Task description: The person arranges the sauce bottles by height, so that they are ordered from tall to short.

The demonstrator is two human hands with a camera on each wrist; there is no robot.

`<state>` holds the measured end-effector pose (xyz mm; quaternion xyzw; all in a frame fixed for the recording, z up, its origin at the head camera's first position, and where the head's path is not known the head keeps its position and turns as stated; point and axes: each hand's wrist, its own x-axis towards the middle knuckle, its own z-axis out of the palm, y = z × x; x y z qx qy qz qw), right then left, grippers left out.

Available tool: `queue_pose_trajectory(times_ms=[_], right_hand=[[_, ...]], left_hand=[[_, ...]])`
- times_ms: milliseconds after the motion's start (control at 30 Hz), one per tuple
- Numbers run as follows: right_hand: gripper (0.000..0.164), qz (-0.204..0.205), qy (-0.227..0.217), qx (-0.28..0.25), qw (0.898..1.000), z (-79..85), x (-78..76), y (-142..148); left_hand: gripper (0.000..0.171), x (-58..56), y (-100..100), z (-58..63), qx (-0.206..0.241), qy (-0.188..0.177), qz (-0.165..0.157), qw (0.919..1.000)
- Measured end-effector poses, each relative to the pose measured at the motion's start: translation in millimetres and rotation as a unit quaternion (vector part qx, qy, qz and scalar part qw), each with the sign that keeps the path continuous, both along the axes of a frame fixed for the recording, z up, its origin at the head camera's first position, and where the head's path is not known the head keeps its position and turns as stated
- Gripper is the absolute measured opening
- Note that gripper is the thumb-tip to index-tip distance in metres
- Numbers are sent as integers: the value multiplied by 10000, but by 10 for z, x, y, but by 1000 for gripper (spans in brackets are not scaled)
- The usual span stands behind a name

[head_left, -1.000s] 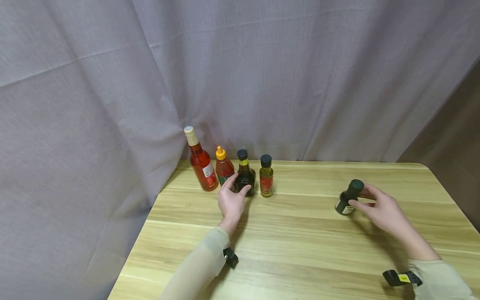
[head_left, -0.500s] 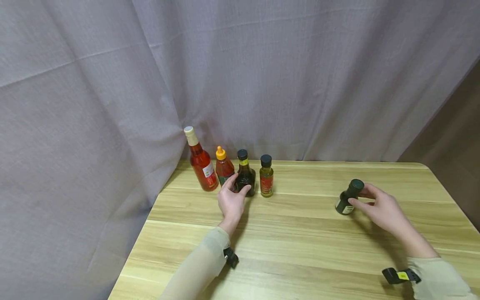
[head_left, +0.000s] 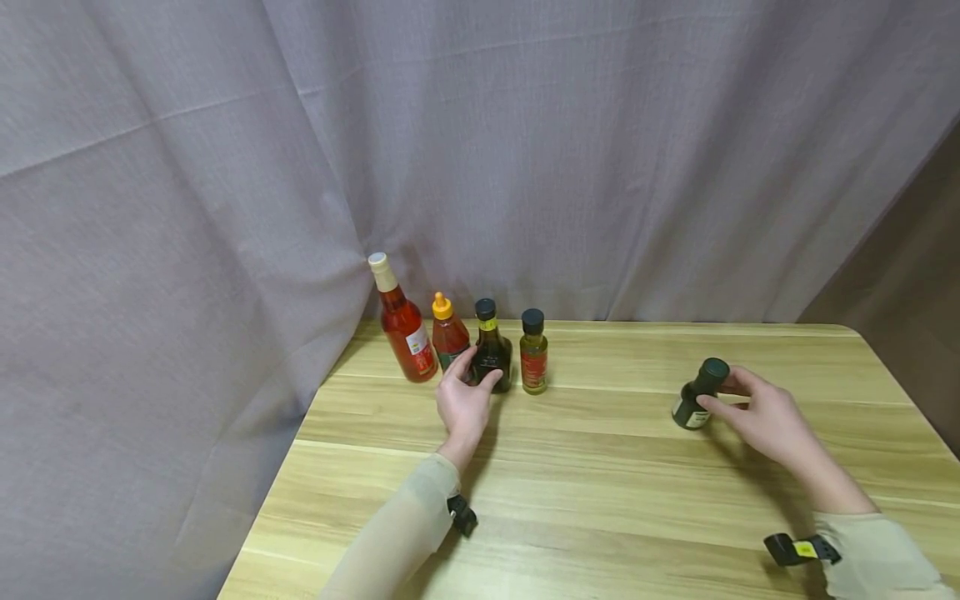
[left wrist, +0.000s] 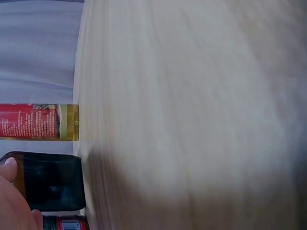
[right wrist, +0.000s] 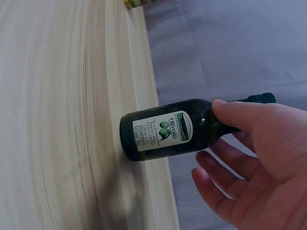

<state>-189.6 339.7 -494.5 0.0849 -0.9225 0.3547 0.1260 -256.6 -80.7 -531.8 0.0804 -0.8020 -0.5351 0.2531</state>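
Observation:
In the head view, my left hand grips a dark sauce bottle with a black cap and yellow neck band, thumb on one side and fingers on the other. The left wrist view shows that dark bottle with part of the left hand against it. Off to the right, my right hand holds a small dark green olive oil bottle around its neck. Its white label faces the right wrist camera, and the thumb of the right hand lies along the neck. Its base is at the tabletop.
Left of the dark bottle stand a red squeeze bottle with an orange tip and a tall red bottle. Close on its right is a black-capped bottle with a red label. A grey curtain hangs behind the wooden table.

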Motion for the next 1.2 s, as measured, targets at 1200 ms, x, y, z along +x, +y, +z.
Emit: queue_pose_trajectory(times_ms=[1200], right_hand=[[31,234,-95,-83,9996,52,-154,-495]], left_hand=[[56,5,-4,-26,-26,63,-38,10000]])
